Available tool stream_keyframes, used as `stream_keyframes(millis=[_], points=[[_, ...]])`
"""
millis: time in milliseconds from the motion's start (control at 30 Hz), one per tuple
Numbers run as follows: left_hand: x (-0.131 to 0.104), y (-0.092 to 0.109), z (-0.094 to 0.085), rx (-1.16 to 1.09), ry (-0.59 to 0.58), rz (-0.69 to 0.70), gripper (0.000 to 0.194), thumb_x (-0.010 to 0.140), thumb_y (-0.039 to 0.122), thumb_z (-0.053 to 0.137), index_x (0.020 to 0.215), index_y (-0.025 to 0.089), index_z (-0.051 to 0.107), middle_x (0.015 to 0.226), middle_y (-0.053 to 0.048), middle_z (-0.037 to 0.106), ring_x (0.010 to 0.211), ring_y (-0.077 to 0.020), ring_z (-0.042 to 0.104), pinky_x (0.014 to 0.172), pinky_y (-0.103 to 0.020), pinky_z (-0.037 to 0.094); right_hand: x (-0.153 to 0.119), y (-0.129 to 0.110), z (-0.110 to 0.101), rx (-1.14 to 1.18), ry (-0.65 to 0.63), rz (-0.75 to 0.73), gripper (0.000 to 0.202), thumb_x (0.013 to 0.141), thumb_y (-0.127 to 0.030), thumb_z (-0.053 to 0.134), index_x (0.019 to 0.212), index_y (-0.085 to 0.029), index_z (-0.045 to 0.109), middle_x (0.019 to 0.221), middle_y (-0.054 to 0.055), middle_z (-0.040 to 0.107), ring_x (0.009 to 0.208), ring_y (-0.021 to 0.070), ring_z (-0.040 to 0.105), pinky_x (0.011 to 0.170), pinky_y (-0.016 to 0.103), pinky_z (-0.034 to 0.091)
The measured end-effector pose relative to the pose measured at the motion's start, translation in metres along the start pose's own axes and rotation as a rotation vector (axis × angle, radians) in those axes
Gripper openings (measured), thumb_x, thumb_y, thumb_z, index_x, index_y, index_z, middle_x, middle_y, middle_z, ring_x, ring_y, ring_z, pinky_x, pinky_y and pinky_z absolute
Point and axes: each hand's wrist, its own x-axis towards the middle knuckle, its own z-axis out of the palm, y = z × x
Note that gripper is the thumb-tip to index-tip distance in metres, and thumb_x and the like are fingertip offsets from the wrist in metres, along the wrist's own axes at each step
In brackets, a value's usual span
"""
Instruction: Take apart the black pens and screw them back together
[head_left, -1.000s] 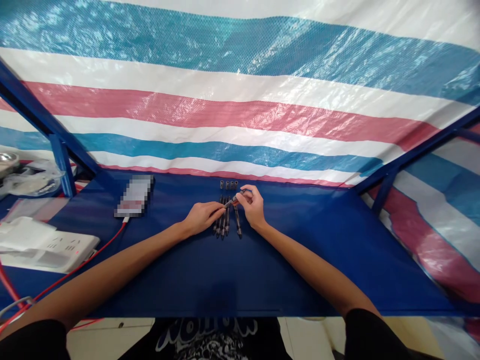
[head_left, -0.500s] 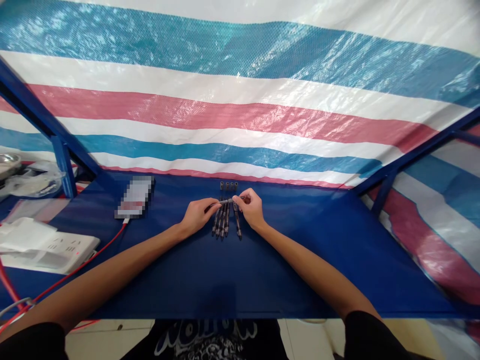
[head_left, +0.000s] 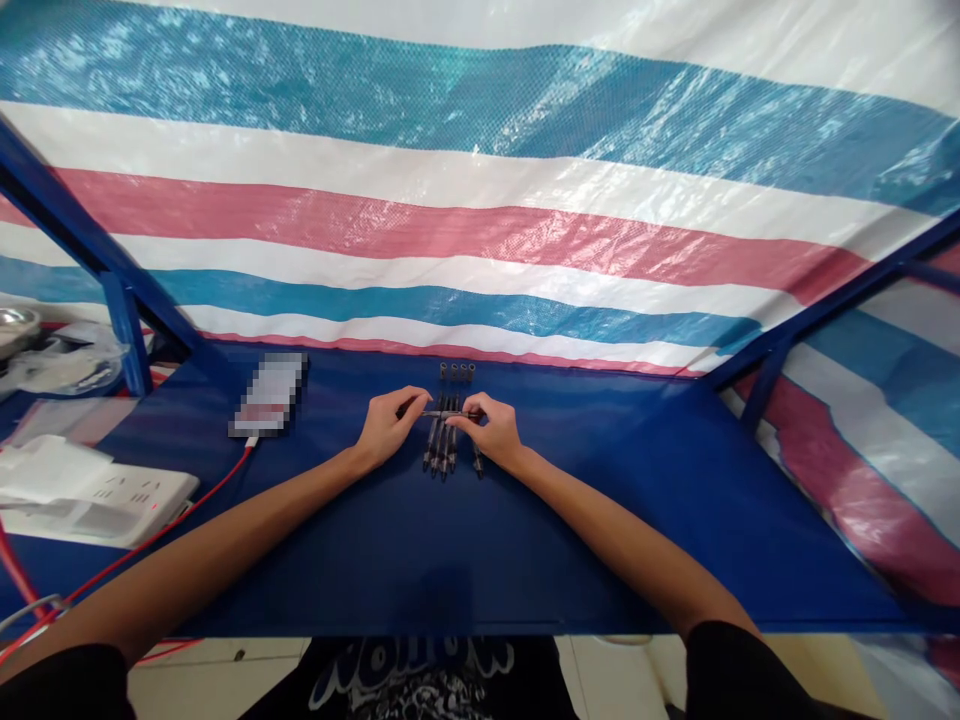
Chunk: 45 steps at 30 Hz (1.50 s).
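Observation:
A slim pen (head_left: 442, 413) lies crosswise between my hands, just above the other pens. My left hand (head_left: 390, 428) is closed at its left end, where a dark tip shows between thumb and fingers. My right hand (head_left: 492, 430) pinches the right end, which is dark too. Whether the pen is in one piece or in two parts I cannot tell. Below it, several dark pens (head_left: 441, 450) lie side by side on the blue table (head_left: 420, 550). One more pen (head_left: 478, 464) lies apart, partly hidden under my right hand. Several small dark cylinders (head_left: 454, 372) stand in a row behind.
A blurred-out phone (head_left: 270, 395) with a red cable (head_left: 217, 490) lies at the left. Nearer me is a white power strip (head_left: 142, 495) with plastic wrapping. Blue frame bars (head_left: 127, 330) and a striped tarp (head_left: 480, 230) close off the back and sides.
My left hand has shifted slightly left and up, and my right hand slightly left and down. The pen is now more level, with more dark length showing at both ends.

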Motion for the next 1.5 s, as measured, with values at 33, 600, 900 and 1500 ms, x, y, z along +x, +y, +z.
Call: stream_keyframes(millis=[33, 600, 900, 1500], points=[[0.000, 0.000, 0.000, -0.008, -0.011, 0.009, 0.032, 0.093, 0.037, 0.045, 0.086, 0.015, 0.068, 0.075, -0.001, 0.067, 0.060, -0.0102, 0.055, 0.060, -0.020, 0.041, 0.000, 0.000, 0.000, -0.007, 0.004, -0.011, 0.042, 0.080, -0.059, 0.062, 0.067, -0.020, 0.052, 0.055, -0.003, 0.049, 0.049, 0.0098, 0.046, 0.054, 0.023, 0.042], [-0.001, -0.014, 0.004, -0.068, -0.172, 0.125, 0.032, 0.086, 0.044, 0.061, 0.090, 0.015, 0.073, 0.066, -0.001, 0.069, 0.048, -0.0080, 0.050, 0.049, -0.019, 0.039, 0.000, -0.002, -0.001, 0.037, 0.014, 0.003, 0.039, 0.084, -0.055, 0.059, 0.070, -0.020, 0.050, 0.055, -0.004, 0.048, 0.048, 0.0091, 0.045, 0.053, 0.022, 0.040], [-0.005, -0.014, 0.005, -0.087, -0.082, 0.234, 0.034, 0.086, 0.046, 0.060, 0.087, 0.016, 0.076, 0.061, -0.002, 0.068, 0.045, -0.0092, 0.052, 0.048, -0.020, 0.043, 0.000, -0.004, -0.004, 0.076, -0.101, -0.005, 0.033, 0.087, -0.050, 0.054, 0.073, -0.021, 0.045, 0.059, -0.004, 0.047, 0.050, 0.0092, 0.044, 0.053, 0.022, 0.038], [-0.006, -0.013, 0.004, -0.064, -0.034, 0.289, 0.030, 0.087, 0.042, 0.061, 0.087, 0.015, 0.075, 0.054, 0.000, 0.061, 0.044, -0.0077, 0.048, 0.047, -0.019, 0.039, 0.002, -0.006, -0.006, 0.106, -0.154, 0.006, 0.038, 0.088, -0.054, 0.050, 0.072, -0.020, 0.049, 0.059, -0.003, 0.050, 0.050, 0.0093, 0.046, 0.053, 0.022, 0.040]])
